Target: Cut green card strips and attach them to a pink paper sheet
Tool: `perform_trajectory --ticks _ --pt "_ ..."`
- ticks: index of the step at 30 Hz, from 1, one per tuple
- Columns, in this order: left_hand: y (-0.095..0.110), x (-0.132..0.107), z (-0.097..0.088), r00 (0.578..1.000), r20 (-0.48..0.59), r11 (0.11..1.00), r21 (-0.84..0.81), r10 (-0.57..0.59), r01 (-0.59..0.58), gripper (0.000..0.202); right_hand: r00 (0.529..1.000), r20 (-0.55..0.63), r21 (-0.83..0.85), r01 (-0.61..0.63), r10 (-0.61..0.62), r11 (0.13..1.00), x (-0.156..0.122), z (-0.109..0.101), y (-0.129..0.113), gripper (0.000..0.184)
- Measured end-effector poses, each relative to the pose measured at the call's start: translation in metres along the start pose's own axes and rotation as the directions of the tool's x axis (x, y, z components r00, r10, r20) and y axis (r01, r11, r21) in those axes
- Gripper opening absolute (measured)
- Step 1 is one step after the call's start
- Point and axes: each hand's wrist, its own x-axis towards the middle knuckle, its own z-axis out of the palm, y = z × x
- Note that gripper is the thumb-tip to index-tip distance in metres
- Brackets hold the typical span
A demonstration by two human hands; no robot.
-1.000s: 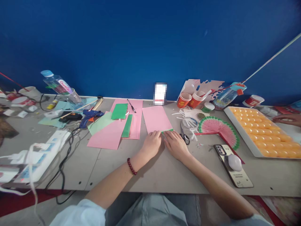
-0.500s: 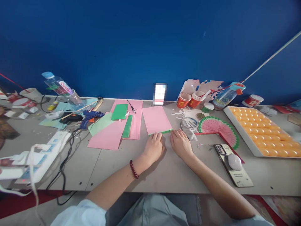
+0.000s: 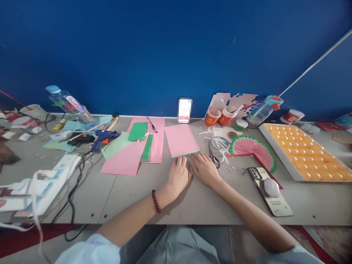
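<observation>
A pink sheet of paper (image 3: 181, 138) lies in front of me, with a narrow green strip along its near edge. My left hand (image 3: 180, 174) is closed at that edge, its bent fingers on the paper's near left part; the thumb is mostly hidden. Beside it, my right hand (image 3: 205, 169) rests with fingers stretched out and slightly apart, tips on the green-edged border. The two hands nearly touch. Black-handled scissors (image 3: 216, 161) lie just right of my right hand.
Pink and green papers (image 3: 125, 157), a pen (image 3: 152, 125) and a blue glue gun (image 3: 103, 140) lie left. A watermelon-patterned paper fan (image 3: 247, 145), red paper cups (image 3: 212, 117), a phone (image 3: 280, 205) and a tray of orange balls (image 3: 308, 154) are right. A power strip (image 3: 55, 183) sits left.
My right hand has slid left along the paper's near edge, closer to my left hand, and its fingers have straightened. The scissors' handles are now more exposed.
</observation>
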Motion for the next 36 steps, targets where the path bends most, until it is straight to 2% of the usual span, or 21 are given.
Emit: perform_trajectory --ticks 8,13,19,21,23,25,29,36 --pt "-0.004 -0.011 -0.011 0.996 0.026 0.995 0.053 -0.085 0.083 0.032 1.0 0.0 -0.01 0.003 -0.003 1.0 -0.001 0.002 0.0 0.04" --pt "-0.012 -0.02 -0.014 0.995 0.049 0.991 0.102 -0.086 0.081 0.03 1.0 0.003 -0.022 0.001 -0.001 1.0 -0.001 0.001 -0.001 0.04" --pt "-0.022 -0.01 -0.026 0.994 0.06 0.994 0.068 -0.09 0.086 0.022 1.0 0.005 -0.022 -0.002 0.002 1.0 0.0 0.001 -0.002 0.04" --pt "-0.025 -0.003 -0.023 0.999 0.011 0.999 0.013 -0.037 0.037 0.022 1.0 -0.004 -0.015 0.0 0.0 1.0 0.001 0.001 -0.001 0.039" --pt "-0.028 0.002 -0.015 0.998 -0.056 0.995 -0.095 0.026 -0.031 0.024 1.0 -0.01 -0.005 0.005 -0.005 1.0 0.001 0.001 -0.001 0.039" --pt "-0.03 0.005 -0.004 0.995 -0.079 0.979 -0.191 0.053 -0.068 0.022 1.0 -0.007 0.0 0.012 -0.012 1.0 0.001 0.0 -0.001 0.039" --pt "-0.037 0.001 0.007 0.998 -0.056 0.974 -0.22 0.041 -0.053 0.013 1.0 0.0 -0.018 0.017 -0.017 1.0 0.001 -0.001 -0.002 0.04" --pt "-0.059 -0.002 0.003 0.996 -0.06 0.952 -0.302 -0.071 0.05 0.01 1.0 0.0 -0.026 0.015 -0.015 1.0 0.0 0.002 -0.001 0.041"
